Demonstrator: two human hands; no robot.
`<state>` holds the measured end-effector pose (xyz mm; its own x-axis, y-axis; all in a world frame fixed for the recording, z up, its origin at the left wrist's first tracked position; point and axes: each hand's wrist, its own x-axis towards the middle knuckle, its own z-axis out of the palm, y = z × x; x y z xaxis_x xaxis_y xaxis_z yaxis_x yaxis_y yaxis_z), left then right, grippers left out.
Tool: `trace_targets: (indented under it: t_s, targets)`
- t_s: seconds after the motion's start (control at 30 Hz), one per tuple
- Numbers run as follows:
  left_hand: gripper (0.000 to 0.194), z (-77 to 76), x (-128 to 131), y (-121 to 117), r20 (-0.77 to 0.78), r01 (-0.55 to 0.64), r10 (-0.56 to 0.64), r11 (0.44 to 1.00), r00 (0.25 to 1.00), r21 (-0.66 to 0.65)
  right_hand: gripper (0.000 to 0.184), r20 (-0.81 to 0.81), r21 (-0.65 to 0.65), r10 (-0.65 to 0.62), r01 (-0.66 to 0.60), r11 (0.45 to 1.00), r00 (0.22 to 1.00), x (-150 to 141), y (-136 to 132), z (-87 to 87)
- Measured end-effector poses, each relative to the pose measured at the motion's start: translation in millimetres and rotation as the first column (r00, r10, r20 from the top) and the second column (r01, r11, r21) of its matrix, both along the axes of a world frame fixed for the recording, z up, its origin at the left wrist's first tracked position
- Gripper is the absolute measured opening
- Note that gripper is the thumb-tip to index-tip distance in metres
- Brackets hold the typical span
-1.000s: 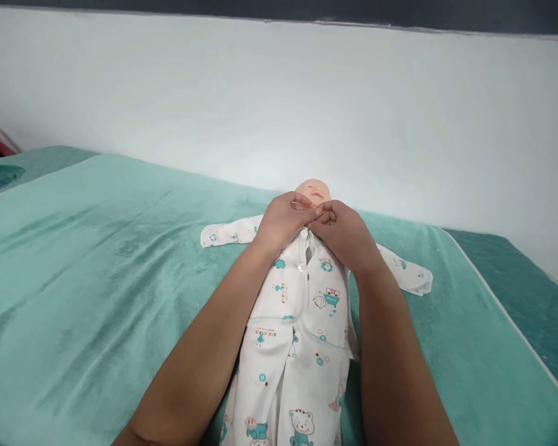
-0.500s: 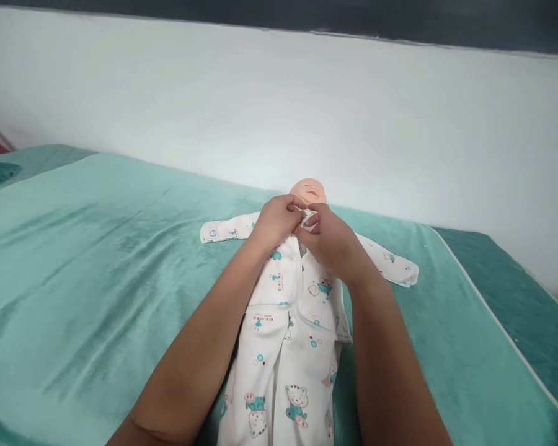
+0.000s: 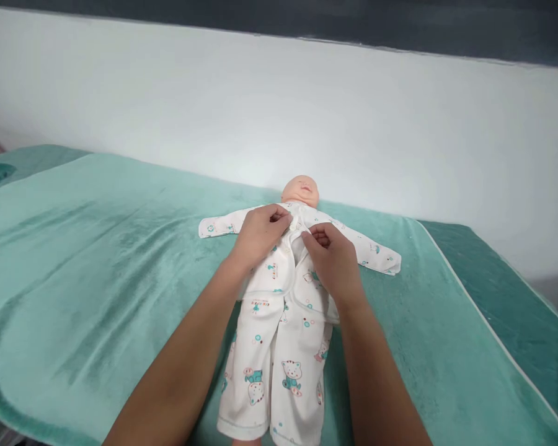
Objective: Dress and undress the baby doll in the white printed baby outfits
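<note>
A baby doll [image 3: 301, 189] lies on its back on a teal blanket [image 3: 97, 260], head towards the wall, arms spread. It wears a white printed shirt [image 3: 279, 272] and matching trousers [image 3: 279, 365]. My left hand [image 3: 260, 232] pinches the left edge of the shirt front at the doll's upper chest. My right hand [image 3: 332, 260] pinches the right edge just opposite. Both hands have their fingers closed on the fabric, close together at the shirt's opening.
A white wall [image 3: 279, 118] rises right behind the doll's head. A darker teal surface [image 3: 506, 291] shows past the blanket's white-piped right edge. The blanket's near left corner curves off at the bottom left.
Both hands have moved down from the doll's neck to the upper chest of the shirt. The doll's whole face now shows. The view has pulled back a little.
</note>
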<state>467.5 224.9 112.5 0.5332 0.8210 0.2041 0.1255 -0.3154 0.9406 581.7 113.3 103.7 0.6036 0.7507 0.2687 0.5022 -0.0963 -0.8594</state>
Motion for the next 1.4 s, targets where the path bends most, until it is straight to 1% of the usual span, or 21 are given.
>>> trace_targets:
  t_s: [0.1, 0.2, 0.27, 0.33, 0.43, 0.5, 0.57, 0.63, 0.7, 0.83, 1.03, 1.17, 1.27, 1.4]
  targets:
    - [0.020, 0.2, -8.8, -3.9, 0.006, 0.072, -0.072, 0.997, 0.997, -0.017, 0.017, -0.195, 0.008, 0.027, -0.026, 1.000, 0.980, 6.4, -0.5, 3.5]
    - [0.016, 0.3, -10.9, -4.6, -0.016, 0.108, -0.107, 0.993, 0.994, 0.036, 0.017, -0.338, 0.028, 0.025, -0.017, 0.999, 0.941, 10.2, 1.4, 5.4]
    - [0.013, 0.4, -11.7, -3.3, -0.040, 0.124, -0.122, 0.991, 0.992, 0.053, 0.018, -0.390, 0.074, 0.045, -0.017, 0.997, 0.920, 11.2, 4.2, 6.1]
    - [0.011, 0.5, -13.9, -0.5, -0.050, 0.147, -0.145, 0.988, 0.988, 0.035, 0.019, -0.422, 0.110, 0.076, -0.032, 0.993, 0.903, 11.0, 7.2, 7.4]
    - [0.009, 0.6, -18.0, 3.6, -0.046, 0.189, -0.189, 0.982, 0.981, -0.004, 0.020, -0.469, 0.110, 0.104, -0.058, 0.992, 0.877, 8.6, 10.2, 11.1]
    - [0.010, 0.8, -18.5, 4.0, -0.008, 0.193, -0.193, 0.980, 0.981, -0.039, 0.021, -0.479, 0.096, 0.112, -0.075, 0.993, 0.871, 6.3, 10.5, 13.6]
    - [0.013, 1.0, -15.5, 1.1, 0.093, 0.198, -0.190, 0.976, 0.977, -0.088, 0.021, -0.473, 0.093, 0.118, -0.083, 0.992, 0.873, 4.6, 10.0, 14.8]
    - [0.017, 1.1, -9.8, -4.1, 0.199, 0.209, -0.181, 0.970, 0.963, -0.128, 0.020, -0.475, 0.114, 0.125, -0.080, 0.990, 0.871, 4.0, 9.6, 14.2]
    - [0.021, 1.0, -3.7, -9.4, 0.252, 0.199, -0.159, 0.970, 0.954, -0.141, 0.018, -0.495, 0.149, 0.139, -0.074, 0.986, 0.858, 4.5, 9.7, 11.8]
    - [0.024, 0.6, 0.7, -12.9, 0.235, 0.165, -0.124, 0.973, 0.964, -0.164, 0.020, -0.525, 0.186, 0.165, -0.077, 0.980, 0.835, 7.6, 9.9, 5.2]
    - [0.015, -1.0, -6.2, -4.2, 0.240, 0.242, -0.185, 0.942, 0.953, -0.234, 0.022, -0.508, 0.206, 0.243, -0.158, 0.966, 0.826, 14.1, 6.1, 0.4]
    - [0.015, -3.6, -7.0, -0.7, 0.234, 0.253, -0.198, 0.938, 0.952, -0.236, 0.024, -0.506, 0.188, 0.269, -0.200, 0.962, 0.820, 14.9, 3.2, 1.0]
    - [0.016, -5.0, -6.8, -0.7, 0.246, 0.261, -0.205, 0.940, 0.947, -0.221, 0.026, -0.487, 0.154, 0.238, -0.186, 0.970, 0.840, 12.1, 2.3, 1.7]
    - [0.021, -5.3, -7.7, -1.2, 0.230, 0.281, -0.236, 0.942, 0.944, -0.184, 0.028, -0.401, 0.053, 0.157, -0.149, 0.987, 0.902, 6.5, 1.5, 2.9]
